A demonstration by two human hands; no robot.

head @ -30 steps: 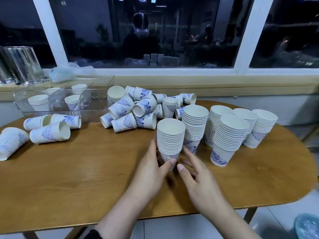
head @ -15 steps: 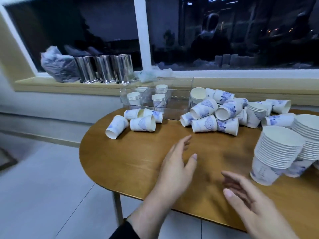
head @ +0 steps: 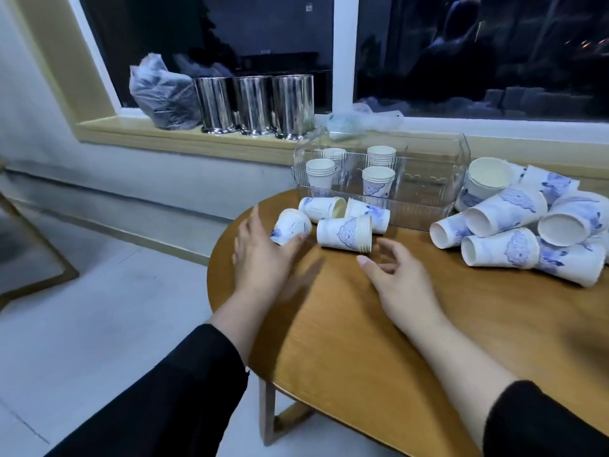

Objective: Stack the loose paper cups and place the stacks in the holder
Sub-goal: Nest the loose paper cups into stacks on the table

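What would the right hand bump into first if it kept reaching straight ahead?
Probably the small stack of cups lying on its side, just beyond the right hand; its fingertips point toward the rims, though depth is uncertain.

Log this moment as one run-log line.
left hand: open, touching cup | right hand: open, near lying stack | holder: partly filled

The paper cups (head: 344,233) are white with blue ornamental prints and cream insides; the holder (head: 428,206) is clear and colourless; the table (head: 362,341) is warm brown wood grain; the sleeves (head: 184,390) are black; the canisters (head: 255,105) on the sill are mirror silver; the sill (head: 184,138) is pale yellow.
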